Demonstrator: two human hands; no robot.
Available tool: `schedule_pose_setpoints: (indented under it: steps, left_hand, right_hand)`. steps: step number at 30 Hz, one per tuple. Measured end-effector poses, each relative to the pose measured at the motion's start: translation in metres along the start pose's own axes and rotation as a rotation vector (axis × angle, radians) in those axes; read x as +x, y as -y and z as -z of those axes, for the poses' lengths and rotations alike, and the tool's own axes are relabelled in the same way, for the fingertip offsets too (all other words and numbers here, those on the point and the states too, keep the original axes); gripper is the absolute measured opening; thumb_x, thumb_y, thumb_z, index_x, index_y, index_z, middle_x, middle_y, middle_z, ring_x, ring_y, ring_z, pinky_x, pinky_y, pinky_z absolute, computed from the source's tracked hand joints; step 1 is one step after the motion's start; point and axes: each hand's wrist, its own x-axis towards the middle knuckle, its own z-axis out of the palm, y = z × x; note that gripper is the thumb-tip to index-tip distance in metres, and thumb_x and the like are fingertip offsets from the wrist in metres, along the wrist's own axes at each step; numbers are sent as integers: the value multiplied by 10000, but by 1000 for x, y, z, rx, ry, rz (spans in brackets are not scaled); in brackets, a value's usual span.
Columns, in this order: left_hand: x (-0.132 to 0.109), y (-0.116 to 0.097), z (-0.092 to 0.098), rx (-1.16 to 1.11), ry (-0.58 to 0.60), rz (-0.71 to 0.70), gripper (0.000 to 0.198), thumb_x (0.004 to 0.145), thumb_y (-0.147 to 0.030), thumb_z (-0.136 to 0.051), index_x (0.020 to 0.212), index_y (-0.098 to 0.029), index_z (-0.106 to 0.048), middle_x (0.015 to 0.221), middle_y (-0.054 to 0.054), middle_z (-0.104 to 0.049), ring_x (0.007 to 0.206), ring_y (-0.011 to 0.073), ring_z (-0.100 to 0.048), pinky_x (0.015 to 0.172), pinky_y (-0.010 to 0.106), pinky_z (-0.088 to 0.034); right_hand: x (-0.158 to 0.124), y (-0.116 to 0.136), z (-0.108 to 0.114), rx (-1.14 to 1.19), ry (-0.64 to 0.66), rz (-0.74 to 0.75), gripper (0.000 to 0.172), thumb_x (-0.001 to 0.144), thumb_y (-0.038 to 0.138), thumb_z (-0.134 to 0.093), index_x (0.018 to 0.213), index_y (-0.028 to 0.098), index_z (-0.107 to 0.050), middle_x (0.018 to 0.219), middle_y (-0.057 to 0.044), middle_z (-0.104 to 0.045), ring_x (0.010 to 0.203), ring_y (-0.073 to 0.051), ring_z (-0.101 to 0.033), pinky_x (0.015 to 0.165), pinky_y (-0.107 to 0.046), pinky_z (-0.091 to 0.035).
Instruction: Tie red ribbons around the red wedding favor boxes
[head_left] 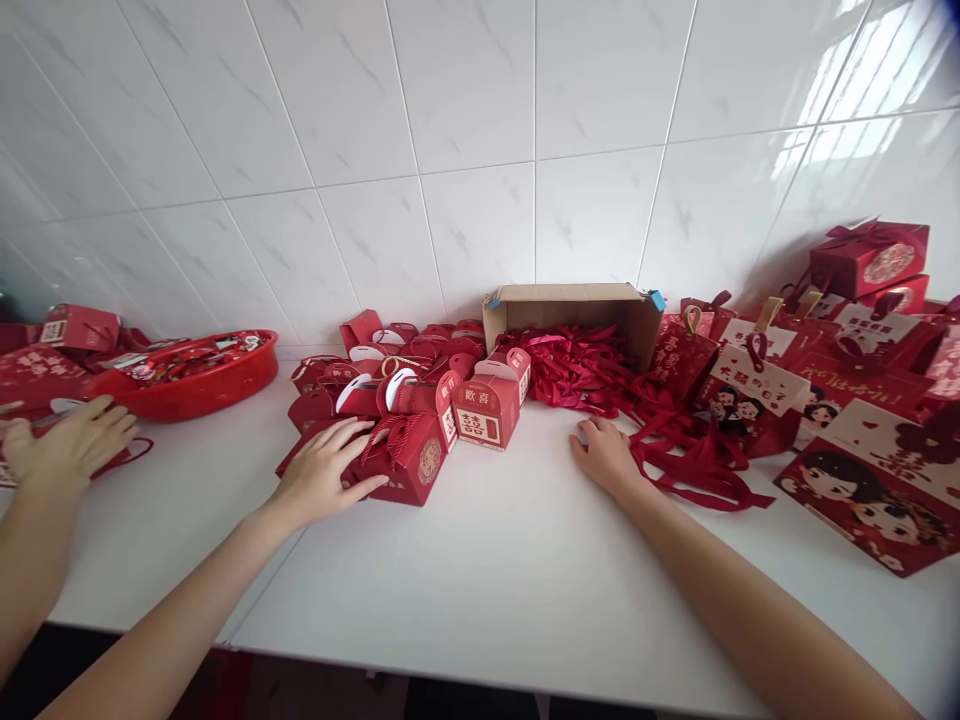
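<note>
My left hand point(322, 475) is on a small red gift box point(411, 462) with a gold round print and red cords on top, its fingers over the upper side and its thumb along the front. More red candy boxes point(390, 385) with curved flap tops are crowded behind it. A red box with white lettering point(491, 405) stands just to the right. My right hand point(604, 452) rests on the white table with loosely bent fingers and no object visible in it. Beside that hand lie loose dark red ribbons point(694, 455).
An open cardboard carton point(574, 293) spills red ribbons at the wall. Finished-looking red gift boxes point(874, 480) fill the right side. At left, a co-worker's hands point(71, 445) touch a red box near a red plastic basin point(187, 390) holding small packets. White tiled wall point(480, 120) behind.
</note>
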Motion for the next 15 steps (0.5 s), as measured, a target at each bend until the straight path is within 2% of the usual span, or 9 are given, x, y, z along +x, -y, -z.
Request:
schedule_pose_setpoints:
  steps: [5, 10, 15]
  left_hand:
    - [0, 1, 2, -6, -9, -5, 548, 819, -585, -505, 1150, -171, -648, 1324, 143, -557, 1248, 333, -495, 1012, 444, -457]
    - [-10, 7, 1, -38, 18, -19, 582, 815, -608, -514, 1169, -165, -647, 1339, 137, -557, 1298, 347, -456, 1000, 443, -480]
    - [-12, 9, 1, -38, 10, 33, 600, 809, -631, -505, 1127, -147, -659, 1337, 158, -556, 1269, 362, -488, 964, 450, -504]
  right_hand:
    - [1, -1, -2, 17, 3, 5, 351, 932, 300, -423, 1183, 111, -580, 1272, -158, -538, 1199, -289, -476, 986, -417, -330]
    - [1, -1, -2, 36, -4, 12, 342, 927, 288, -429, 1174, 109, -584, 1259, -160, -545, 1191, -297, -480, 976, -426, -335]
    - [2, -3, -4, 83, -19, 16, 320, 914, 275, -453, 1148, 112, -597, 1237, -171, -555, 1180, -314, -490, 977, -453, -336]
